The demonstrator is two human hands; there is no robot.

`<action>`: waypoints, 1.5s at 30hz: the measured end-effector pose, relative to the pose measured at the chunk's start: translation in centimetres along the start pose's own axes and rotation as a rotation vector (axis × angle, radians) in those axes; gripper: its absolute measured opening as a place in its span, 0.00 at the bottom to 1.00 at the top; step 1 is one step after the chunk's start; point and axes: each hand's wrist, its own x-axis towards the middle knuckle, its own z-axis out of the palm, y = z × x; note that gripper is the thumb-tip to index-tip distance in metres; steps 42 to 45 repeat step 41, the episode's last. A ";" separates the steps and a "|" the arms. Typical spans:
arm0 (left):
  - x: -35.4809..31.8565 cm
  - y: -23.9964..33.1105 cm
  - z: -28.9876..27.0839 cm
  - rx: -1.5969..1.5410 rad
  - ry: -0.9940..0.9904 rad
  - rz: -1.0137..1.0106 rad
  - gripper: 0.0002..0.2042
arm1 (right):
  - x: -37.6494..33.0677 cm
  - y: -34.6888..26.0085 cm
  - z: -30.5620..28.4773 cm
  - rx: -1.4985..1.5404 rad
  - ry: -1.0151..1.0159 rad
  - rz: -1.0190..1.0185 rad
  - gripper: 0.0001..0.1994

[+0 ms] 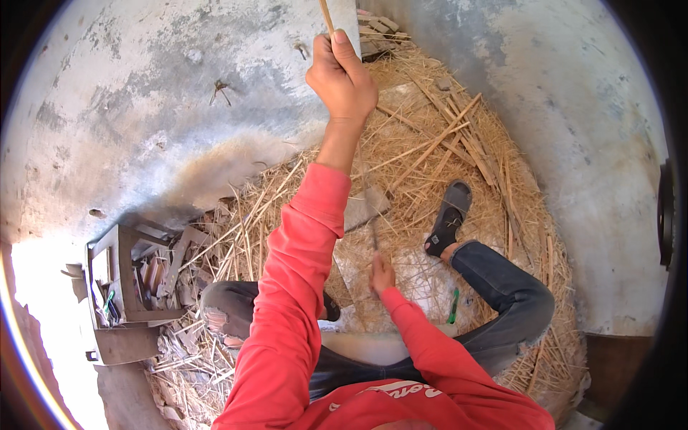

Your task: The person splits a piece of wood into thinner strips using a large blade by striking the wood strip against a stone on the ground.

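My left hand (342, 79) is raised far out in front, beside the grey wall. Its fingers are closed round a thin bamboo strip (326, 16), whose upper end leaves the top of the picture. Below that wrist a thin line runs down toward my right hand, perhaps the same strip. Low between my legs, my right hand (380, 276) is closed round a slim tool, mostly covered by the fingers. A narrow dark length (374, 235), looking like a knife blade, sticks up from that fist. Just beyond it lies a flat grey block (367, 206).
Straw-like shavings (423, 165) and loose bamboo strips (459, 132) cover the floor around my legs. A green-handled tool (454, 306) lies by my right leg. At left stands a wooden frame (129, 276) with scraps in it. Walls (573, 143) curve around.
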 end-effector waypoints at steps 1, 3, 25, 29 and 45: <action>-0.5 0.4 0.7 -0.026 -0.055 0.007 0.21 | 1.5 3.3 -1.3 -0.072 -0.051 0.331 0.27; 0.2 -0.4 -0.7 0.020 -0.095 0.052 0.22 | -0.2 0.6 -2.2 -0.004 -0.093 0.437 0.27; 0.3 -0.6 -4.0 -0.043 -0.097 0.025 0.20 | -0.4 7.9 -5.2 -0.292 -0.158 0.239 0.28; 0.8 -0.3 -7.5 -0.134 -0.082 -0.097 0.20 | 3.6 12.4 -7.2 -0.526 -0.075 0.072 0.32; 2.1 2.3 -30.3 0.304 -0.184 -0.392 0.22 | 1.4 10.3 -7.9 -0.713 -0.083 -0.021 0.40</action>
